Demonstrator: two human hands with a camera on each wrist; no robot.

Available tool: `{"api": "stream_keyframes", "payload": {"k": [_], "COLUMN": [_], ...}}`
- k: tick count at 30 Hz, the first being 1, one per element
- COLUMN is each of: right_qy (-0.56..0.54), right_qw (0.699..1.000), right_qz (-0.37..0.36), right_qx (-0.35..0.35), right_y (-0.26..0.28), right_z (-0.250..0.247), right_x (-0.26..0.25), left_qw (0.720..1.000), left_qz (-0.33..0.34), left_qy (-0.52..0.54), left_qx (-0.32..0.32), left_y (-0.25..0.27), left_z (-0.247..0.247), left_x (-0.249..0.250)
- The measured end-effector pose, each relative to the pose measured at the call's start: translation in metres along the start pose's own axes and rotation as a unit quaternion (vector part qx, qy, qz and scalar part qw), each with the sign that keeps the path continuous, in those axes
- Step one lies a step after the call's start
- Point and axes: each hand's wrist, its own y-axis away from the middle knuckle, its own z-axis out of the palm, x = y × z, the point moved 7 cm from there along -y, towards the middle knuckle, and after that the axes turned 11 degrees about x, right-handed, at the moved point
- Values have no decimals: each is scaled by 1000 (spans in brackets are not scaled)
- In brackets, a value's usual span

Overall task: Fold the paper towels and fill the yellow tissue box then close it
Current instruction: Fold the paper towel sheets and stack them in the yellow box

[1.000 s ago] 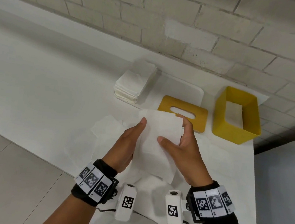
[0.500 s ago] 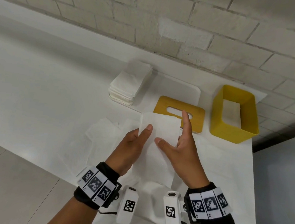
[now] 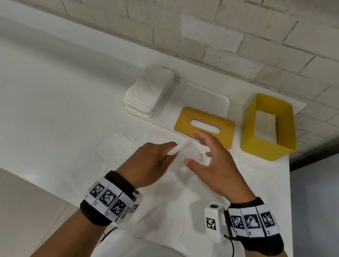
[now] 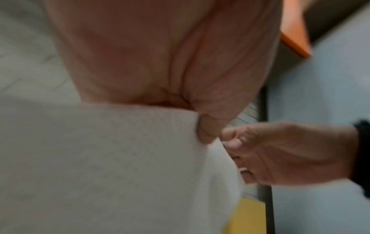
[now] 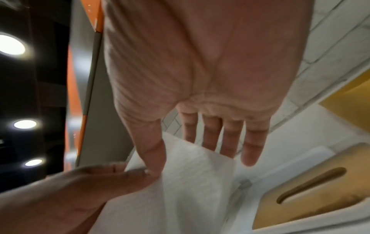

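Observation:
My left hand [image 3: 171, 151] pinches the edge of a white paper towel [image 3: 189, 157] held low over the table, and my right hand [image 3: 195, 149] is right beside it. The right hand's fingers are straight and spread, and its thumb lies against the sheet [image 5: 200, 174]. The left wrist view shows the towel [image 4: 100, 166] draped under my left thumb. The yellow tissue box [image 3: 251, 123] stands open at the right with a white sheet [image 3: 265, 124] at its bottom. Its yellow slotted lid [image 3: 221, 140] lies flat just beyond my fingers.
A stack of folded towels [image 3: 145, 93] sits on a white tray [image 3: 208, 99] near the brick wall. Loose unfolded sheets [image 3: 117, 150] lie on the white table [image 3: 44, 97] under my hands. The table ends just right of the box and at the near left.
The towel was held upright by both hands and is now lowered and crumpling. My right hand has spread its fingers and loosened its hold; the left keeps its pinch.

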Motion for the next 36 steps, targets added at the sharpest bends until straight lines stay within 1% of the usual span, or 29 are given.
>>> {"api": "stream_keyframes", "payload": {"k": [1,2,3,5,7,9,12,14,15,17,20,22,24,26,29,31,33,36], "right_qy": [8,7,-5,-46,-91,-125,-161,-157,-154,-162,-120,-85,-77,-94,-123,-85,-53,-115], "right_qw": [1000,999,999,999,995,988,979,978,977,974,977,979,979,979,980,983,985,975], "right_qz": [-19,-31,-33,-10,16,39,63,78,89,112,140,147,146,140,142,150,130,61], "right_qx": [-16,-16,-7,16,48,82,111,115,116,109,104,109,119,117,70,60,104,179], "right_y": [-2,-4,-6,-9,-8,-7,-5,-2,1,6,10,10,8,6,7,9,8,6], "right_z": [5,7,7,2,-9,-21,-34,-34,-32,-24,-13,-10,-12,-14,-7,0,-4,-22], "right_x": [-3,-6,-6,0,9,22,39,54,60,72,90,96,97,94,91,95,95,78], "left_qw": [999,997,996,995,989,986,988,990,991,995,996,995,994,993,992,992,992,993], "left_qz": [24,37,35,7,-23,-32,-25,-18,-17,-29,-55,-67,-64,-62,-73,-83,-82,-50], "left_qy": [-38,-61,-72,-80,-128,-161,-134,-94,-73,-38,-49,-56,-65,-73,-72,-71,-69,-55], "left_qx": [-25,-41,-45,-56,-65,-34,71,108,110,89,56,51,62,71,74,69,67,91], "left_y": [-1,-3,-5,-6,-4,-3,-5,-4,-2,1,5,6,4,2,1,2,3,3], "left_z": [4,8,9,7,0,-12,-33,-35,-31,-17,4,11,12,10,7,8,8,-2], "left_x": [4,6,7,4,-6,-15,-21,-22,-25,-35,-55,-62,-62,-60,-61,-62,-61,-51]}}
